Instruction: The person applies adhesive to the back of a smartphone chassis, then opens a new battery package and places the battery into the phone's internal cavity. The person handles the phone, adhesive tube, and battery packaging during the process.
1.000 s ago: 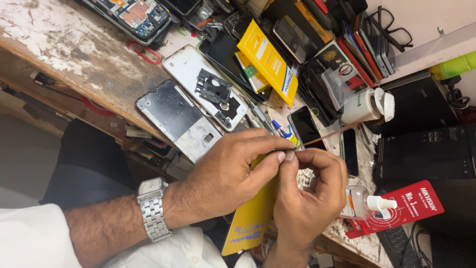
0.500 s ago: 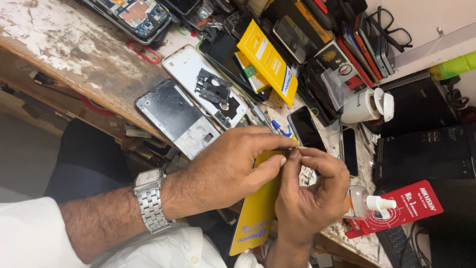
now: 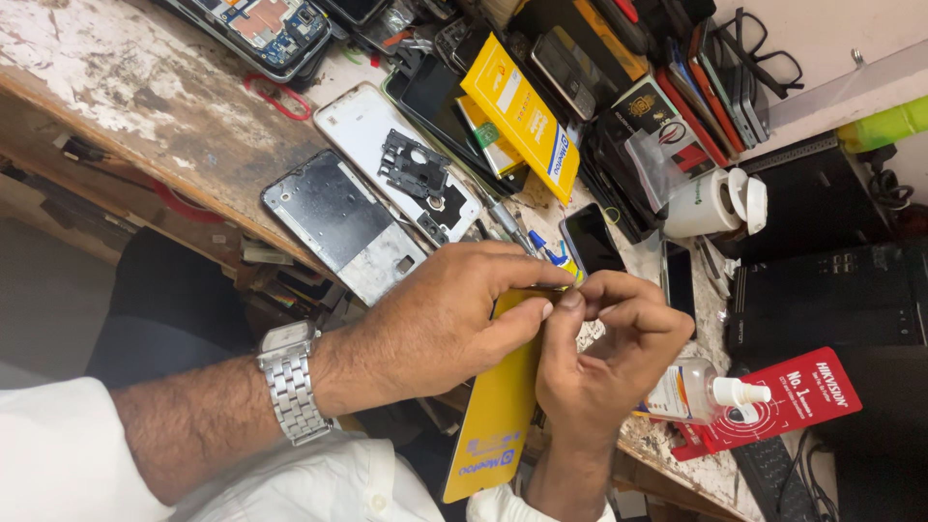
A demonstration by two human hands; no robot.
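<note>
A long yellow packet (image 3: 498, 406) stands on end between the two hands, its lower end hanging near the white sleeve and its top edge pinched at the fingertips. The left hand (image 3: 440, 324), with a steel wristwatch (image 3: 288, 382) on its wrist, grasps the packet's top from the left, thumb and forefinger closed on it. The right hand (image 3: 604, 362) meets it from the right, fingers curled and pressing the same top edge, so both hands grip the packet where their fingertips touch.

Just beyond the hands lies a dark phone (image 3: 592, 240) beside a small blue-capped tube (image 3: 543, 246), both close to the knuckles. To the right, a clear pump bottle (image 3: 701, 394) sits just beside the right hand, lying on a red card (image 3: 793, 401).

Farther left, a bare grey phone frame (image 3: 338, 227) hangs over the near edge of the worn wooden bench (image 3: 145, 92), and a white back cover (image 3: 382, 159) with a black bracket on it lies next to it. A second yellow packet (image 3: 522, 116) leans far off among stacked phones. A white cup (image 3: 706, 203) lies tipped on its side to the far right. The bench's only bare stretch is its left end; everywhere around the hands is crowded.
</note>
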